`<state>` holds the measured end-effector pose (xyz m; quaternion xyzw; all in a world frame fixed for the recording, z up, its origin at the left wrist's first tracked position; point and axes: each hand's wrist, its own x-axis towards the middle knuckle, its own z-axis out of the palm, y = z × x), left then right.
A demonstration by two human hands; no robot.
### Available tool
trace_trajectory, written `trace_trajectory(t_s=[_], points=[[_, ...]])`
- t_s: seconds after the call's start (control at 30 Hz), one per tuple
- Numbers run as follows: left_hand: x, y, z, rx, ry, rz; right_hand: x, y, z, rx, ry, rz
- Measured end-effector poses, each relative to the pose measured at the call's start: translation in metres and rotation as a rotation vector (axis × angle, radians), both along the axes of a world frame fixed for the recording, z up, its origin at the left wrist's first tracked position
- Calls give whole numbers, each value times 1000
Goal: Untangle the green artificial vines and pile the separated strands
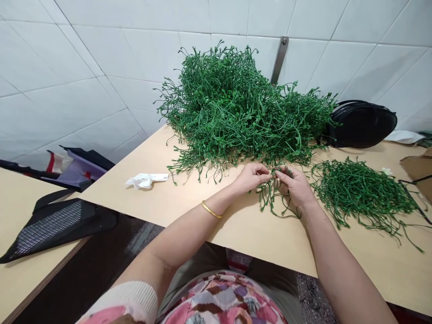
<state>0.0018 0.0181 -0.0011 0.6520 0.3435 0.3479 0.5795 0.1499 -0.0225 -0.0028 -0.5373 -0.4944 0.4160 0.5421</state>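
My left hand (252,177) and my right hand (294,185) meet over the table at the front of a tall heap of green artificial plant stems (236,103). Thumb and forefinger of each hand are pinched together on a small bunch of green plastic stems (268,195). Its strands hang down between my hands and spread onto the tabletop. The exact spot under my fingertips is partly covered. A gold bangle (211,210) is on my left wrist. Right of my right hand lies a lower, flatter pile of similar stems (362,191).
A crumpled white tissue (143,181) lies on the wooden table (118,198) at left. The black rounded bag (364,123) stands behind the right pile, near a cardboard box (418,168). A metal bracket (279,60) is fixed to the tiled wall. Another table holds a black mesh bag (56,227).
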Motion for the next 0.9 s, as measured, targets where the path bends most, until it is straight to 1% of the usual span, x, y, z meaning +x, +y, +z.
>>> trace_trajectory(t_s=[0.07, 0.1, 0.17, 0.27, 0.33, 0.4, 0.5, 0.57, 0.63, 0.67, 0.73, 0.83, 0.9], points=[[0, -1, 0, -5, 17, -26, -1, -2, 2, 16, -68, 38], [0, 0, 0, 1, 37, -12, -2, -2, 2, 33, -128, 54], [-1, 1, 0, 37, 73, 58, -1, -3, 3, 80, -284, 56], [-2, 4, 1, 110, 74, 179, 1, -3, 2, 162, -517, -67], [-1, 5, 1, 101, 43, 215, 3, -3, 1, 179, -592, -134], [-1, 5, 2, 22, -11, 212, 4, -3, 0, 170, -589, -151], [-1, 4, 4, -118, -127, 173, 4, -2, -1, 178, -560, -133], [-3, 4, 6, -176, -168, 124, 4, -2, -2, 194, -567, -88], [-5, 5, 6, -205, -150, 59, 4, -3, -3, 200, -585, -45], [-6, 5, 6, -203, -120, 30, 4, -3, -3, 194, -591, -33], [-6, 5, 6, -146, -52, 12, 4, -4, -3, 170, -577, -36], [-5, 5, 5, -41, -6, 54, 4, -5, -2, 159, -545, -80], [-4, 4, 5, -55, -28, 74, 3, -6, 0, 184, -567, -98]])
